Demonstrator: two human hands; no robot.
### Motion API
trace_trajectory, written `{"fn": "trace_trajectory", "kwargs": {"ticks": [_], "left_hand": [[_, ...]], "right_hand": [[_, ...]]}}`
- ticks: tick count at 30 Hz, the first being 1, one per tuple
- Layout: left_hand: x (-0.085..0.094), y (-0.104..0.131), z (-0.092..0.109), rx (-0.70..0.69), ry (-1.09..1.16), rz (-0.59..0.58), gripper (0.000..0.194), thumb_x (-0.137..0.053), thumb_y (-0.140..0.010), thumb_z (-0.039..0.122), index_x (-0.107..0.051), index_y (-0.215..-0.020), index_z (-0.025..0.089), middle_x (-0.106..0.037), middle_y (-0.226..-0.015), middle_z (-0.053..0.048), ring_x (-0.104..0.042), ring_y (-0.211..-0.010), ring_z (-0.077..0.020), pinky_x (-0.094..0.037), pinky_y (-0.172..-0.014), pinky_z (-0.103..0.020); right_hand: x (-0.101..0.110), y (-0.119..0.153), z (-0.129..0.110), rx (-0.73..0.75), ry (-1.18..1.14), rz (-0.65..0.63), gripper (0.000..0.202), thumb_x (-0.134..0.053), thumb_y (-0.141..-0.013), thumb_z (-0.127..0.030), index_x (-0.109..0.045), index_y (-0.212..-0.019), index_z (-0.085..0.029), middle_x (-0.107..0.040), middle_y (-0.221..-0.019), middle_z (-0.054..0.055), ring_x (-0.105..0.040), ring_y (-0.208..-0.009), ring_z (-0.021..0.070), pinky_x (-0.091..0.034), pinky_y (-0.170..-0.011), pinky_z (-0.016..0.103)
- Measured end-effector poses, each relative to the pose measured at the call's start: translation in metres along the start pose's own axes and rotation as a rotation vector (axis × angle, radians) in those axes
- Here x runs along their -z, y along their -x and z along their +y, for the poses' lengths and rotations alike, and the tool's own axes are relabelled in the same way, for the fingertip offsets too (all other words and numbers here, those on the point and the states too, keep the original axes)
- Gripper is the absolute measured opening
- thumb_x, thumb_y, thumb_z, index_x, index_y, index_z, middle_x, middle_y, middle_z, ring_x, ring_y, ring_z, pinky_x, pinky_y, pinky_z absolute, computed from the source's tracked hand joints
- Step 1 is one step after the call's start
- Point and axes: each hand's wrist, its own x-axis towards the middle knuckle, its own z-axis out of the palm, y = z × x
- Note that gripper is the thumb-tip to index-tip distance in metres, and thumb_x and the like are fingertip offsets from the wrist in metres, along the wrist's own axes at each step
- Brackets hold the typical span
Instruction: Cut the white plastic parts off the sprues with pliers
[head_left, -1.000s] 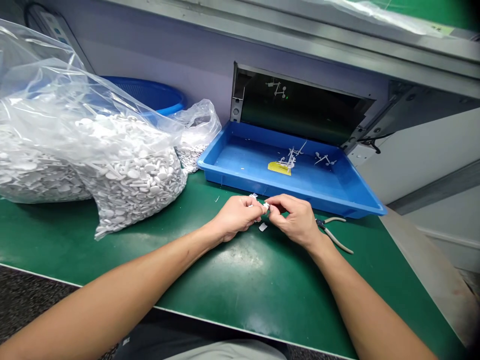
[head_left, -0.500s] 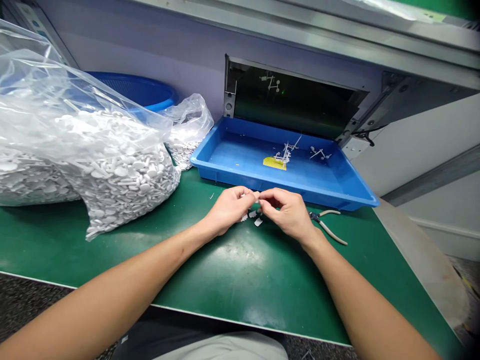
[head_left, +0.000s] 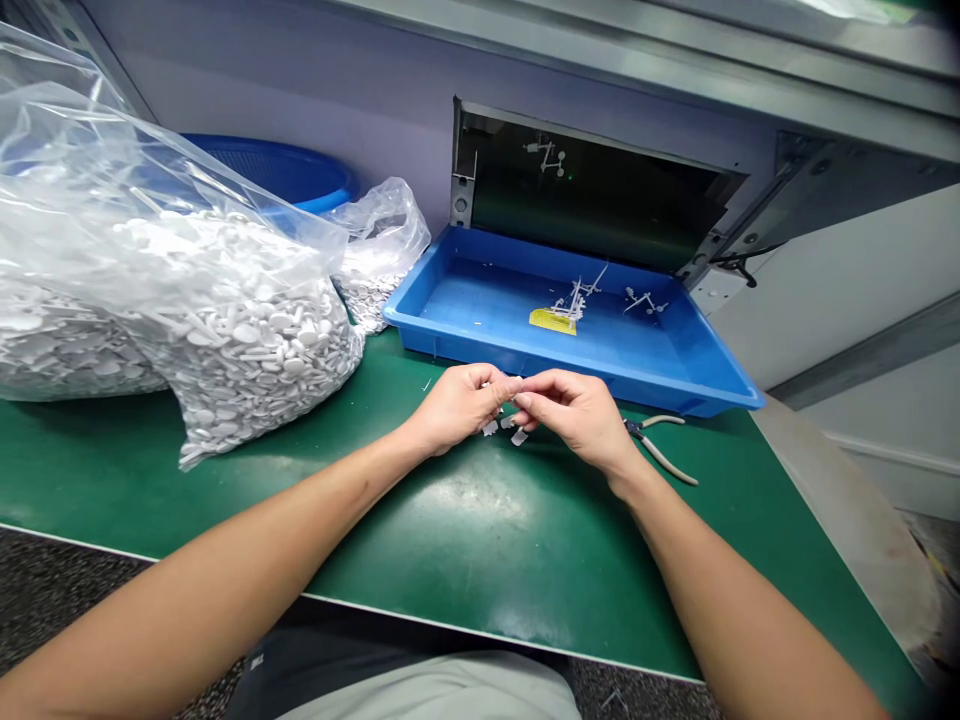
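Observation:
My left hand [head_left: 461, 405] and my right hand [head_left: 574, 410] meet fingertip to fingertip above the green table [head_left: 480, 540], in front of the blue tray. Both are closed in a pinch, and whatever sits between the fingertips is too small and hidden to name. Several small white plastic pieces [head_left: 519, 437] lie on the table just under the fingers. Beside my right hand rests a pair of pliers [head_left: 664, 450] with pale handles, spread apart.
The blue tray [head_left: 480, 350] holds white sprue scraps [head_left: 576, 302] and a yellow label [head_left: 551, 321]. On the left stand a large clear bag of white parts [head_left: 255, 370], a smaller bag [head_left: 371, 285] and a blue basket [head_left: 277, 170]. A metal beam crosses above.
The fingertips have shifted slightly against each other, with the right fingers closer over the small pieces. The whole view has moved a little.

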Motion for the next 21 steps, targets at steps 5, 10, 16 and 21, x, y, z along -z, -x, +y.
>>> {"fn": "trace_trajectory", "kwargs": {"ticks": [5, 10, 16, 21], "left_hand": [[0.003, 0.0, 0.002, 0.033, 0.022, -0.067, 0.045, -0.068, -0.079, 0.056, -0.053, -0.068, 0.015, -0.044, -0.047, 0.006, -0.035, -0.039, -0.0045, -0.023, -0.038, -0.018], [0.005, -0.001, -0.002, 0.099, 0.15, -0.127, 0.046, -0.067, -0.079, 0.057, -0.05, -0.067, 0.016, -0.037, -0.046, 0.007, -0.026, -0.037, -0.0036, -0.015, -0.036, -0.019], [0.005, -0.002, -0.001, 0.159, 0.225, -0.161, 0.046, -0.072, -0.075, 0.056, -0.052, -0.068, 0.015, -0.041, -0.053, 0.006, -0.027, -0.038, -0.0018, -0.015, -0.036, -0.018], [0.009, -0.007, 0.003, 0.232, 0.41, -0.201, 0.042, -0.069, -0.079, 0.051, -0.051, -0.07, 0.015, -0.039, -0.053, 0.006, -0.025, -0.037, -0.0011, -0.013, -0.032, -0.015]], "right_hand": [[0.004, -0.001, 0.002, -0.042, -0.094, -0.047, 0.037, -0.077, -0.075, -0.045, -0.068, -0.093, -0.014, -0.072, -0.075, 0.005, -0.071, -0.068, 0.0195, -0.061, -0.061, 0.031], [0.003, -0.001, 0.004, -0.038, -0.159, -0.052, 0.035, -0.078, -0.074, -0.044, -0.065, -0.089, -0.016, -0.071, -0.075, 0.004, -0.071, -0.065, 0.0189, -0.06, -0.057, 0.03], [0.0, -0.001, 0.004, -0.049, -0.173, -0.07, 0.033, -0.077, -0.075, -0.043, -0.062, -0.088, -0.017, -0.07, -0.073, 0.003, -0.069, -0.063, 0.018, -0.059, -0.056, 0.029], [0.01, -0.003, 0.002, -0.016, -0.027, -0.053, 0.027, -0.069, -0.081, -0.038, -0.064, -0.096, -0.017, -0.069, -0.081, 0.003, -0.068, -0.072, 0.0172, -0.057, -0.064, 0.029]]}}
